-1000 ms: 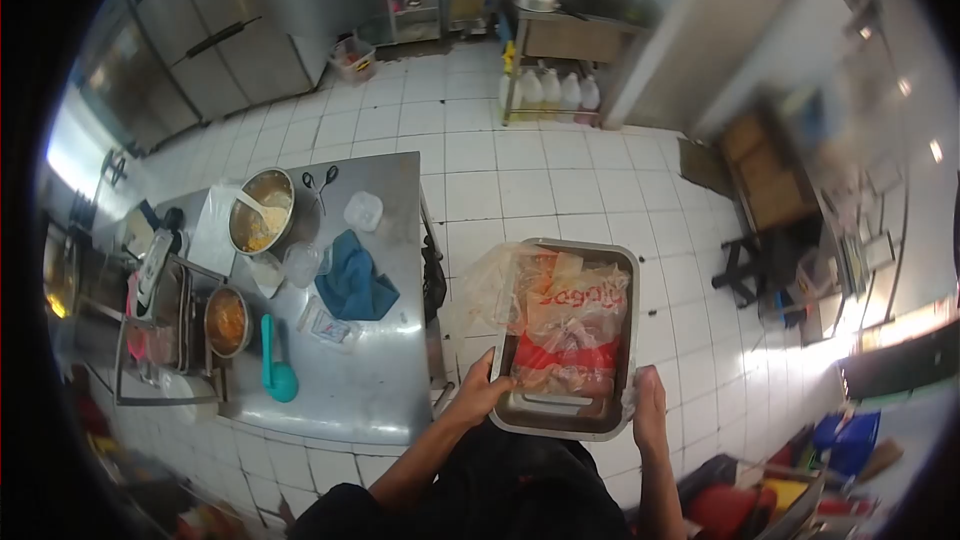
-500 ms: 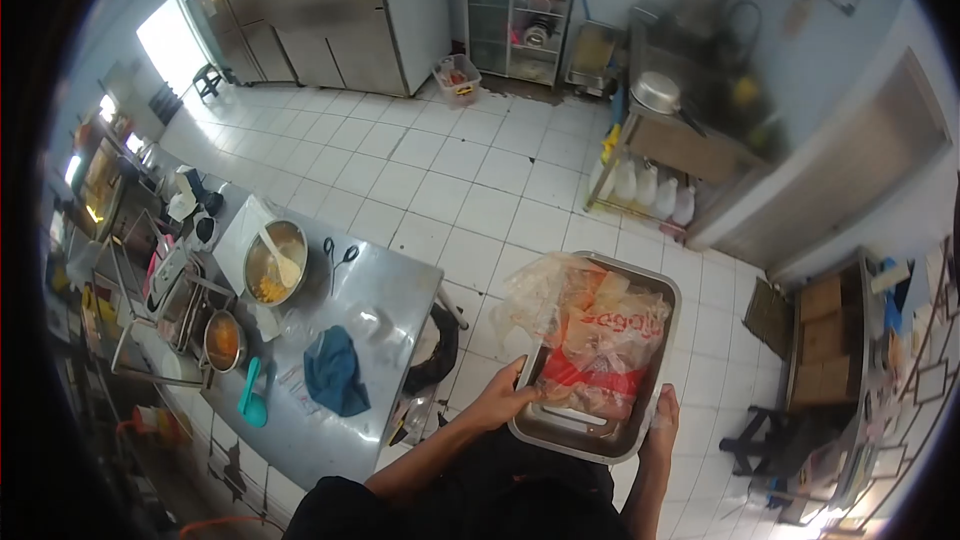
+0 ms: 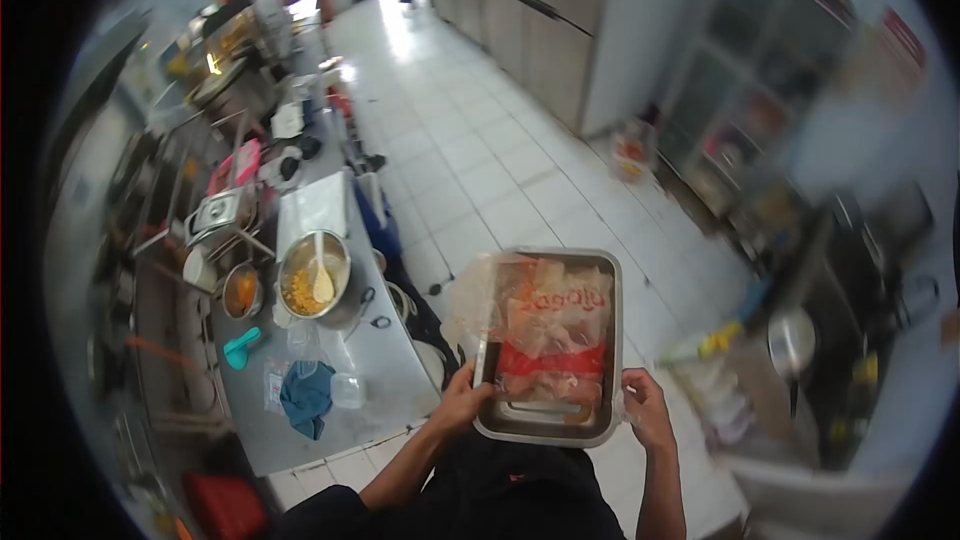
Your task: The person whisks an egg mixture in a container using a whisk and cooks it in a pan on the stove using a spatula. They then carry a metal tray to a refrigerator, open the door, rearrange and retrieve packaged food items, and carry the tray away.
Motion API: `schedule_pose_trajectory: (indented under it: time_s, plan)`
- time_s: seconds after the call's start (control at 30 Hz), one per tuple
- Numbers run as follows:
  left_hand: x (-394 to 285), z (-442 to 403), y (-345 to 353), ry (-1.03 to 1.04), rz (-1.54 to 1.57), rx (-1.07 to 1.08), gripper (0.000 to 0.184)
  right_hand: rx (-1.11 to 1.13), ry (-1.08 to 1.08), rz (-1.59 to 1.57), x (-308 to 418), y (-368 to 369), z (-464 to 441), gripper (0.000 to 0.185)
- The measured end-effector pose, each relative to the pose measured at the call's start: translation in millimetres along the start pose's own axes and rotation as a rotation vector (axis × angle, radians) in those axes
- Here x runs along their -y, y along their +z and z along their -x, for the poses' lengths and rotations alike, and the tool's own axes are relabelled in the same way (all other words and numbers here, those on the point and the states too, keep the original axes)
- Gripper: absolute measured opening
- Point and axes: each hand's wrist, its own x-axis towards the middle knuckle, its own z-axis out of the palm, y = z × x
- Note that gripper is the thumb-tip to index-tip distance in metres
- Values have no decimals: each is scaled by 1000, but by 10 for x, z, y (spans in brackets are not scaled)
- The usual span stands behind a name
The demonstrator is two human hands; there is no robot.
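Observation:
A deep rectangular metal tray (image 3: 545,434) is held in front of my body, above the floor. In it lies a clear plastic bag (image 3: 555,315) with red print, which hangs over the tray's left rim; what the bag contains is hard to make out. My left hand (image 3: 464,400) grips the tray's left side near the lower corner, thumb over the rim. At the right side, my right hand (image 3: 648,408) has its fingers curled against the tray's edge, partly hidden, with a bit of clear film beside them.
On the left, a steel table (image 3: 375,385) bears a mixing bowl (image 3: 330,312) with a spatula (image 3: 322,280), a smaller bowl (image 3: 243,292), a blue cloth (image 3: 306,400), a teal scoop (image 3: 240,348) and scissors (image 3: 372,308). Tall steel cabinets (image 3: 520,30) stand ahead; a blurred pan (image 3: 792,340) is at right.
The view has swung left, so the table and cabinets appear shifted right or turned. Both hands still hold the tray, which now sits more upright in view and nearer the table.

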Motion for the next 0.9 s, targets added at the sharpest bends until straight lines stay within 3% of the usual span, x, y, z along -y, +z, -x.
schedule_pose_trajectory:
  time_s: [0.17,0.33,0.43,0.53,0.63,0.7,0.77,0.87,0.9]
  plan:
    - [-590,-1312,-28,153,-69,-111,46,150,272,-218,46,-214,-2012,18]
    - [-1025,-2607,2,221,-2,-81,50,148,310,-252,335,-275,-3472,31]
    - [-1528,-3296,42,262,-35,-154,49,115,199,-219,548,-290,-4372,31]
    - [-1854,-4183,-43,284,-27,-256,50,103,-83,105,782,-145,-5319,19]
    - [-2025,-5131,-253,140,67,-364,50,-77,25,-41,1357,220,-6384,30]
    - [-2432,-5637,-253,120,181,-458,43,9,-146,126,1732,435,-7020,36]
    - [-2693,-6115,-391,217,240,-525,40,151,-196,192,1930,529,-7743,31]
    - [-3301,-6556,-670,129,123,-703,42,395,-301,372,2345,897,-8684,23]
    - [-3367,-6741,-854,201,176,-680,43,482,-351,455,2493,1034,-8986,21]
